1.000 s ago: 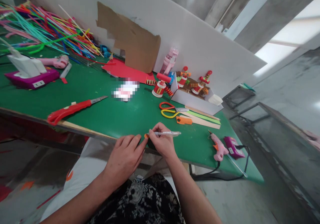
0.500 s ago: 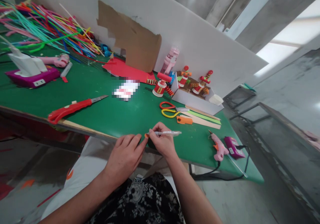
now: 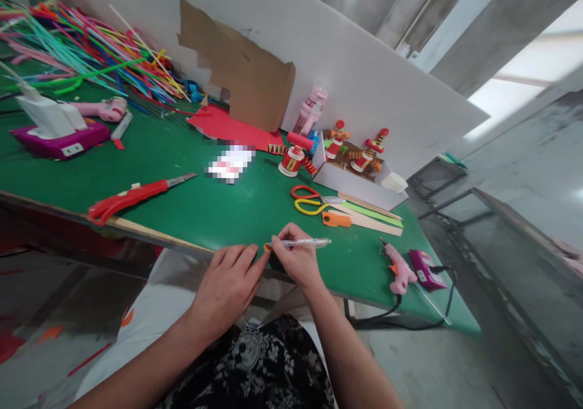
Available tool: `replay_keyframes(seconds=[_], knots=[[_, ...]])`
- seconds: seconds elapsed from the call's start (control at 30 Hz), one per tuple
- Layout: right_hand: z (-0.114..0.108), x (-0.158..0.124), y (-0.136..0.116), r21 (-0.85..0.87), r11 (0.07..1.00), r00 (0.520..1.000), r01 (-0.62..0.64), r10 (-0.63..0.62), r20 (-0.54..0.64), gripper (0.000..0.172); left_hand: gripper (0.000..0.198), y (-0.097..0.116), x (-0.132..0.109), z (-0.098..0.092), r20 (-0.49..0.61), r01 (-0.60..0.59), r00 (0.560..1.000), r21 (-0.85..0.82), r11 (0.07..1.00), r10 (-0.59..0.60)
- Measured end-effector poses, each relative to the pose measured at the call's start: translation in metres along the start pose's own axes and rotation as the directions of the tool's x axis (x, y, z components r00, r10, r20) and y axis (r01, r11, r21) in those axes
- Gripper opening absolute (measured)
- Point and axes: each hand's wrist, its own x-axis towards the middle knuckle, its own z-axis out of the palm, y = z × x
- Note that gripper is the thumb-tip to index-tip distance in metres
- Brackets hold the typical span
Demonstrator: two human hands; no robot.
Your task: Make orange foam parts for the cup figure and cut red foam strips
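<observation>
My right hand (image 3: 296, 260) pinches a clear pen (image 3: 306, 243) at the near edge of the green table (image 3: 218, 208), its tip on a small orange piece (image 3: 266, 247). My left hand (image 3: 228, 284) lies beside it with fingers curled together, the fingertips pressing the orange piece against the table edge.
On the table lie a red utility knife (image 3: 132, 196), red-and-yellow scissors (image 3: 312, 201), an orange knife (image 3: 336, 219), wooden strips (image 3: 371, 216), a pink glue gun (image 3: 395, 266) with cable, a white box (image 3: 355, 181) of red figures, and colourful sticks (image 3: 86, 50) at far left. A white board (image 3: 364, 75) stands behind.
</observation>
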Motion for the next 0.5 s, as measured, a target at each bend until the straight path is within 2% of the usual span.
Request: replay_keyframes(seconds=[0.5], knots=[[-0.001,0.0001,0.0001,0.011,1.0,1.0,0.007,-0.007,0.03,0.022,0.033,0.0003,-0.0011,0.0009,0.017,0.013,1.0,-0.001,1.0,-0.013]])
